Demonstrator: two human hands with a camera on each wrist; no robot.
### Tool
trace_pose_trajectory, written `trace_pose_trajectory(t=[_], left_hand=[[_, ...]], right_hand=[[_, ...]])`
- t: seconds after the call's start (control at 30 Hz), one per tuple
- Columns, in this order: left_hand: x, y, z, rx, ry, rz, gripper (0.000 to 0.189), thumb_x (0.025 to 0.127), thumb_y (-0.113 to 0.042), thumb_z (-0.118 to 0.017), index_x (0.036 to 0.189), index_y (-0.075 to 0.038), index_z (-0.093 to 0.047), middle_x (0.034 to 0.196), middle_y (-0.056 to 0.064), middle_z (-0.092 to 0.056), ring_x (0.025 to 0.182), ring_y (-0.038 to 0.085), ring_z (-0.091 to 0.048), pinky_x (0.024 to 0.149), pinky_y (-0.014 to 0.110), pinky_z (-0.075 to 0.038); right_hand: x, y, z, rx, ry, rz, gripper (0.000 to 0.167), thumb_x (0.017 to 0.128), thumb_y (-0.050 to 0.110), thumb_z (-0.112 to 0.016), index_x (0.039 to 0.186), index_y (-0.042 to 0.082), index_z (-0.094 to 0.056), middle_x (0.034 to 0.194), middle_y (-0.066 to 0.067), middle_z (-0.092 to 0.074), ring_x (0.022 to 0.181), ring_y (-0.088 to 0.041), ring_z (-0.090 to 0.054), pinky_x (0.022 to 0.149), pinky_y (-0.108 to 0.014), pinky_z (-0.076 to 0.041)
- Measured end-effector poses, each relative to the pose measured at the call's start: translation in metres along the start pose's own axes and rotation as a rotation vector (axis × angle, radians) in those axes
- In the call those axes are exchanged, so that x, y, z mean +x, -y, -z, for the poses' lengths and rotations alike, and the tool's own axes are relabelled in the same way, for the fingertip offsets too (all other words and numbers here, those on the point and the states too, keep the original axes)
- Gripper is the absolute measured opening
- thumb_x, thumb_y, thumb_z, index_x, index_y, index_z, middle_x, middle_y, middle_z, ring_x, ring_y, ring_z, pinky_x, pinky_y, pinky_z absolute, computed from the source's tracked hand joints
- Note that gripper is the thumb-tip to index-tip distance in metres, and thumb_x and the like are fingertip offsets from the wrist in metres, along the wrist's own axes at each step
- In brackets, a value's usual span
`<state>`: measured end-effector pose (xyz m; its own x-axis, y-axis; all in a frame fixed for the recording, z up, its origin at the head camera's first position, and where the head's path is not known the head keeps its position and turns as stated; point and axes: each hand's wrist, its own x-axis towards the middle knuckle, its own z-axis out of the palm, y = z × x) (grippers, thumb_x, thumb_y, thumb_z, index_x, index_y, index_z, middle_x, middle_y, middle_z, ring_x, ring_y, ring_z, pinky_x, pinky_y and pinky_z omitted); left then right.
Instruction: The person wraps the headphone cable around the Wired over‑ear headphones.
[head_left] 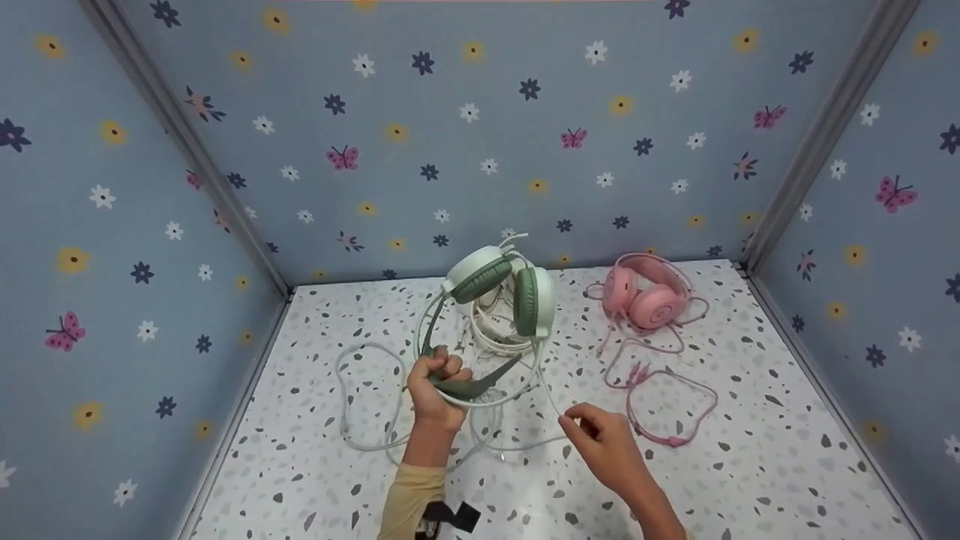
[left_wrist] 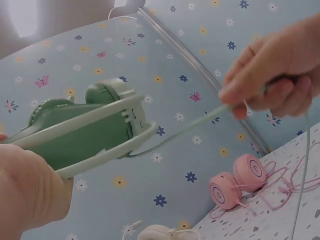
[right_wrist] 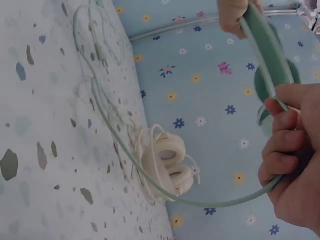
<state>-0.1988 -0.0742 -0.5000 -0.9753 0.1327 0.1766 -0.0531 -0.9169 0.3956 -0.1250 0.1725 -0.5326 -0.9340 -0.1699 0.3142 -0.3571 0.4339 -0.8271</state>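
Note:
My left hand grips the headband of a green and white pair of headphones, lifted above the table with the ear cups pointing away from me. A thin pale green cable runs from one ear cup to my right hand, which pinches it between thumb and fingers. From there the cable loops down and lies in coils on the table. Behind the green pair, a cream pair of headphones rests on the table with its cable bundled, partly hidden in the head view.
Pink headphones lie at the back right of the speckled white table. Their pink cable curls toward the front. Flower-patterned panels stand behind and on both sides.

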Motion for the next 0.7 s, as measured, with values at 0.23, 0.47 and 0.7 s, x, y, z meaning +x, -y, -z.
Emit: trace_pose_trajectory(t=[0.23,0.47,0.7], left_hand=[[-0.002,0.007,0.004,0.364,-0.076,-0.285,0.030,0.086,0.006,-0.030,0.067,-0.012,-0.016,0.062,-0.001,-0.008,0.052,0.011,-0.005,0.045,0.027,-0.009],[0.001,0.004,0.005,0.595,-0.200,-0.442,0.032,0.082,0.005,-0.037,0.064,-0.012,-0.018,0.057,-0.001,-0.011,0.049,0.011,-0.008,0.044,0.028,-0.010],[0.004,-0.002,0.003,0.927,-0.400,-0.518,0.028,0.081,0.010,-0.043,0.065,-0.013,-0.035,0.050,-0.004,-0.029,0.044,0.010,-0.023,0.044,0.024,-0.024]], right_hand=[[-0.011,0.024,0.015,0.067,0.113,0.012,0.024,0.099,0.024,-0.058,0.075,0.023,-0.057,0.055,0.011,-0.039,0.044,-0.001,-0.033,0.044,-0.022,-0.035],[-0.021,0.031,0.036,0.044,0.121,0.078,0.023,0.097,0.006,-0.059,0.077,0.019,-0.058,0.055,0.006,-0.037,0.046,0.001,-0.030,0.043,-0.021,-0.033],[-0.024,0.038,0.063,-0.055,0.218,0.121,0.016,0.098,0.020,-0.060,0.084,0.027,-0.059,0.057,0.013,-0.034,0.047,0.005,-0.029,0.046,-0.018,-0.034]])
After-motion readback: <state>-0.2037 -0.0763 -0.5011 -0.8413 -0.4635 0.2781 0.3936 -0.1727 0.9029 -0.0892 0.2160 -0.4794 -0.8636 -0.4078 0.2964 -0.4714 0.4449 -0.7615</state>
